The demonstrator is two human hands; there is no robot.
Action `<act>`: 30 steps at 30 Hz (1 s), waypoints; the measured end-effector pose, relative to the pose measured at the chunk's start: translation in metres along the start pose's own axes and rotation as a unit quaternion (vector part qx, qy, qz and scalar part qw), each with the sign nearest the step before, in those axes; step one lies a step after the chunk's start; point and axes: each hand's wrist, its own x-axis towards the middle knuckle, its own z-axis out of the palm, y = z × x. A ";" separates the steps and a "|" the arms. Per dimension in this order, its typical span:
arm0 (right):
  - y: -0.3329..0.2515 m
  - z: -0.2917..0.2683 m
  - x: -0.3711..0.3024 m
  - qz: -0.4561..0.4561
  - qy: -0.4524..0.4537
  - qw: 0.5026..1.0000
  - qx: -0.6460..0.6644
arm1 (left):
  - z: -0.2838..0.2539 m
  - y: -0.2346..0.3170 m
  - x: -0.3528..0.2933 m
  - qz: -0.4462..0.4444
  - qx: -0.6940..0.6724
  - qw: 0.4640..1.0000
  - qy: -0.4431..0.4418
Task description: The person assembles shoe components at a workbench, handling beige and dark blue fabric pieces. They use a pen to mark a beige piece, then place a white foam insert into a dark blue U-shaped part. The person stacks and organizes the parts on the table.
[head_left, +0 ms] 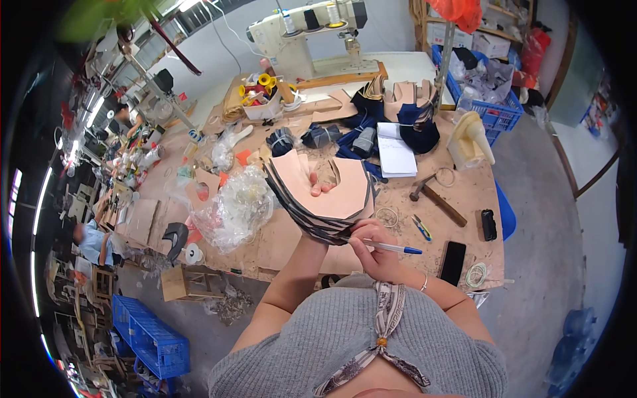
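A thick stack of U-shaped shoe upper pieces (348, 198), pale pink-beige on top with dark edges, is held over the near side of the worktable. My left hand (319, 188) grips it from beneath; its fingertips come up through the opening of the U, while the palm is hidden under the stack. At the stack's lower right edge, my right hand (375, 253) is closed around a pen (393, 248) with a blue end pointing right. The fingers of that hand also touch the layered edges.
A hammer (443, 205), thread snips (421, 227), a phone (453, 263) and an open notebook (397, 159) lie to the right. Crumpled clear plastic (239, 207) sits left. Bundled dark pieces (321, 136) and a sewing machine (282, 50) stand beyond. Another person (94, 240) works far left.
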 end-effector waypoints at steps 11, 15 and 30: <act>-0.004 0.003 -0.001 0.012 -0.006 1.000 -0.027 | 0.036 -0.003 0.003 -0.010 0.048 0.995 0.088; -0.004 0.003 -0.001 0.007 -0.003 1.000 -0.025 | 0.022 0.002 -0.001 -0.021 0.034 0.997 0.064; -0.004 0.005 -0.001 0.012 0.007 0.999 -0.032 | 0.040 -0.002 0.000 -0.002 0.047 0.998 0.046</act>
